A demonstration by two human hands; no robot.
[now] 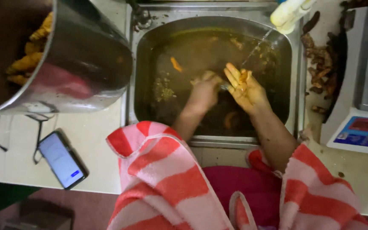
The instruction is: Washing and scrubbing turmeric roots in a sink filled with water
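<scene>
Both my hands are over a steel sink [294, 85] filled with murky brown water. My left hand [204, 91] is curled, knuckles up, partly in the water, holding something I cannot make out. My right hand [243, 87] is raised palm up with fingers apart, and a small orange piece [243, 76] rests on the fingers. A thin stream of water [258, 44] falls from a white tap [288, 12] onto the right hand. Orange pieces [176, 64] and bits float in the sink. My sleeves are red-and-white striped.
A large steel pot [86, 55] with yellow pieces [28, 59] inside stands at the left. A phone [62, 159] with a lit screen and cables lie on the white counter. Dark brown pieces [320, 72] are piled right of the sink, beside a scale [363, 132].
</scene>
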